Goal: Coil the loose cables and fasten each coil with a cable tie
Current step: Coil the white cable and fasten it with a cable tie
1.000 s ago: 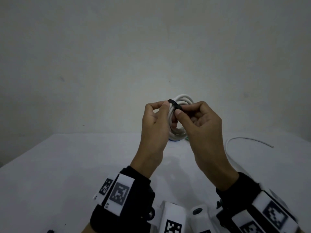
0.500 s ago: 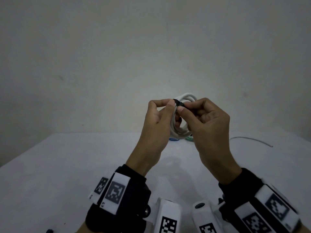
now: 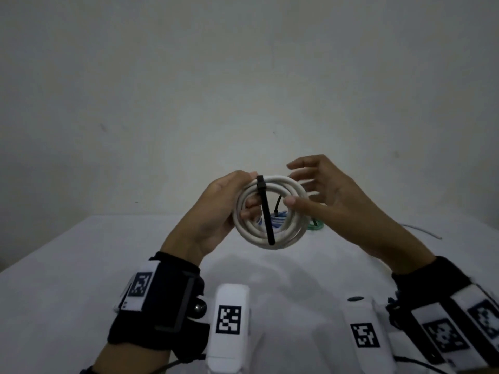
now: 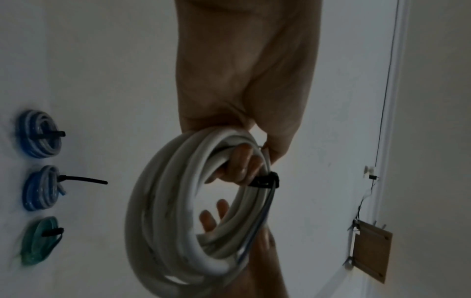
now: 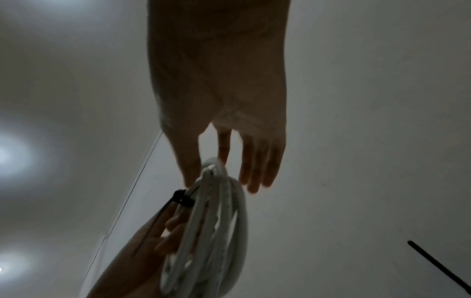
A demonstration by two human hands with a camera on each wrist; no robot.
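Nearest to me in the head view are the black wrist straps with their white camera housings [image 3: 229, 322], each carrying a black-and-white square fiducial marker; I can read no brand or lettering on them, only the coded patterns.

Above them, over the white table [image 3: 67, 292], my left hand [image 3: 216, 211] grips the coil of thick white round cable [image 3: 270, 211], fingers curled through its centre and thumb on the top edge. The left wrist view shows those fingers [image 4: 239, 163] hooked inside the loops. A black plastic cable tie [image 3: 266, 209] is cinched round the coil at its top, its square head beside my left thumb and its long tail hanging down across the opening.

My right hand [image 3: 332, 201] is open, fingers spread and nearly straight behind the coil's right side, thumb tip resting against the front of the loops. In the right wrist view one fingertip meets the coil's rim, the others stand clear.

Beyond the coil, on the table, the left wrist view shows three finished bundles in a row: two blue-and-white cable coils [image 4: 39, 134] [image 4: 42, 188] and a translucent green cable coil [image 4: 38, 240], each bound with a black tie. To the far right a thin loose white cable [image 3: 421, 230] lies on the table. On the wall hangs a small brown wooden board [image 4: 370, 253], with no writing I can make out.
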